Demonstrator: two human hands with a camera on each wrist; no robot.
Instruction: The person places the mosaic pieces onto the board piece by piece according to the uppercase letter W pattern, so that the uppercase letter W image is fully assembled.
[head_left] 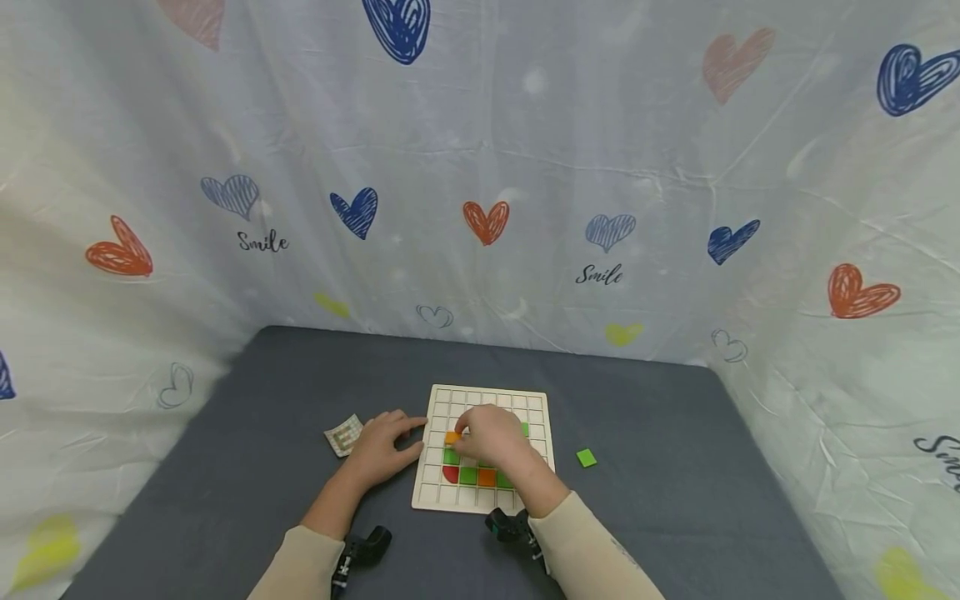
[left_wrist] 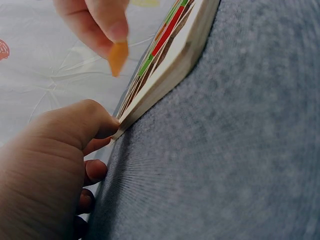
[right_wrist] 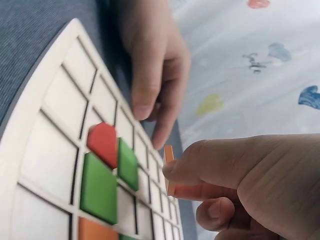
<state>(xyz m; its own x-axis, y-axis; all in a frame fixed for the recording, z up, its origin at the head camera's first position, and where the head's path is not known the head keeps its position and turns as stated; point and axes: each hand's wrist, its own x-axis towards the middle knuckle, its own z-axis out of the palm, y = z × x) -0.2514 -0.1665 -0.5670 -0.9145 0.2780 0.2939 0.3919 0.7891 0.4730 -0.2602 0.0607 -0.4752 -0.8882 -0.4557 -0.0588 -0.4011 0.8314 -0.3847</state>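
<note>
A pale wooden grid board (head_left: 456, 502) lies on the dark cloth. My left hand (head_left: 381, 450) rests beside it, thumb and forefinger touching its left edge. Over the board's left part, my right hand (head_left: 491, 437) pinches a thin orange square tile (right_wrist: 168, 154) between thumb and forefinger. In the right wrist view the tile is held on edge, raised above the grid. Set in the cells nearby are a red piece with a rounded side (right_wrist: 102, 144), green square tiles (right_wrist: 99, 187) and another orange tile (right_wrist: 96, 230). My right hand hides part of the grid in the head view.
A loose green tile (head_left: 586, 457) lies on the cloth right of the board. Left of the board, partly behind my left hand, is a small patterned card (head_left: 342, 435). A white curtain (head_left: 480, 108) printed with hearts surrounds the dark table (head_left: 645, 400).
</note>
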